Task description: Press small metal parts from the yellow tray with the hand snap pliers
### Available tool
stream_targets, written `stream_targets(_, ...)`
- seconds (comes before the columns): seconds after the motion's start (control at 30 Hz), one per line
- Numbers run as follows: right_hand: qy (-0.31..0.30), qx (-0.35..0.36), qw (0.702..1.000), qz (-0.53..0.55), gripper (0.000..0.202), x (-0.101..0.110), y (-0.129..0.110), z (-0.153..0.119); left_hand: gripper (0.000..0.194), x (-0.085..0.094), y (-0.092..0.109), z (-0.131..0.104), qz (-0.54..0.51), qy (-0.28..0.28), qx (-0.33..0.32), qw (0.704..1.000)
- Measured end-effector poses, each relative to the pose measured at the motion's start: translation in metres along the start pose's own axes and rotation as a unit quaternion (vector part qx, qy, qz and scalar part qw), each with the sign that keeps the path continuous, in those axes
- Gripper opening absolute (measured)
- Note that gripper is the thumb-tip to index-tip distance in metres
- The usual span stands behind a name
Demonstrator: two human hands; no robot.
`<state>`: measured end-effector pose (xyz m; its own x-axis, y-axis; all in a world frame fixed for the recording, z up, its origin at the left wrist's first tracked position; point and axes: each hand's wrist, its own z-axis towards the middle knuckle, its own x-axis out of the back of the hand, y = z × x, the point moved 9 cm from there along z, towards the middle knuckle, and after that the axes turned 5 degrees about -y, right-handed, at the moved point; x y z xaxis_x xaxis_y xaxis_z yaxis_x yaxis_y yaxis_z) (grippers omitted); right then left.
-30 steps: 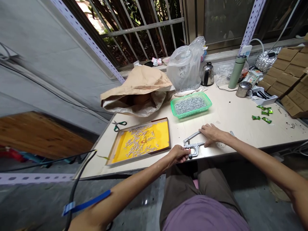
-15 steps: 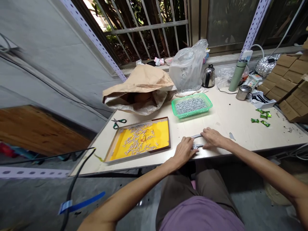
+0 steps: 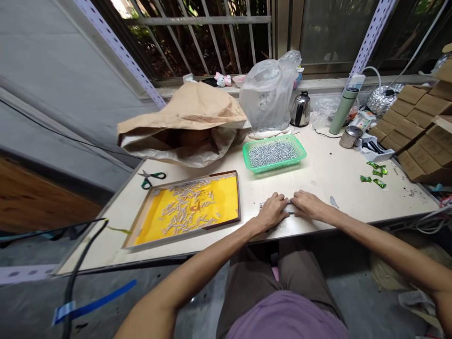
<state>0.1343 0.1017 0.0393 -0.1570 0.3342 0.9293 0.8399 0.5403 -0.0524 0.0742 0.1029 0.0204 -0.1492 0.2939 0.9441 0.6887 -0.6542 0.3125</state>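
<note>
Near the front edge of the table (image 3: 254, 188), my left hand (image 3: 271, 211) is closed on a narrow grey metal-looking bar (image 3: 290, 207). One end of the bar sticks out left of that hand. My right hand (image 3: 308, 205) grips the same bar from the right, its fingertips close to those of the left. Fingers cover most of the bar, so its full shape is hidden. Left of my hands lies a shallow tray (image 3: 239, 200) with a yellow bottom and small silvery pins scattered in it. Beyond my hands, a green plastic basket (image 3: 249, 168) holds a heap of similar pins.
Green-handled scissors (image 3: 152, 177) lie behind the tray. A large paper bag (image 3: 190, 106), plastic bag (image 3: 266, 94) and kettle (image 3: 301, 109) stand at the back. Rightward are a green flask (image 3: 343, 112), metal cup (image 3: 350, 137), green wrapped sweets (image 3: 377, 170) and stacked cartons (image 3: 409, 127).
Two separated grey bars showed between my hands before; now they appear as one narrow bar, and my fingers have come closer together. The camera view has shifted slightly.
</note>
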Motion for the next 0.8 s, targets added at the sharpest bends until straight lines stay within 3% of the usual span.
stream_targets(0.3,0.017,-0.035,0.999,0.023,0.016,-0.009,0.004,0.002,0.015,-0.001,-0.005,0.005,-0.013,0.005,0.068,0.998)
stream_targets(0.37,0.046,-0.028,0.998,0.036,0.022,-0.005,0.009,0.002,0.024,-0.001,-0.007,0.000,-0.011,0.039,0.082,0.996)
stream_targets(0.43,0.062,0.006,0.996,0.062,0.044,-0.001,0.014,0.002,0.036,-0.003,-0.006,-0.010,-0.010,0.091,0.093,0.991)
stream_targets(0.53,0.046,0.060,0.992,0.106,0.062,-0.001,0.018,0.006,0.044,-0.015,0.010,-0.024,-0.011,0.149,0.061,0.987)
stream_targets(0.67,0.069,0.002,0.993,0.101,0.042,0.009,0.026,0.015,0.047,-0.029,0.034,-0.033,-0.025,0.172,0.012,0.985)
stream_targets(0.8,0.101,-0.047,0.993,0.022,0.025,0.023,0.018,0.029,0.042,-0.032,0.039,-0.033,-0.047,0.167,0.012,0.985)
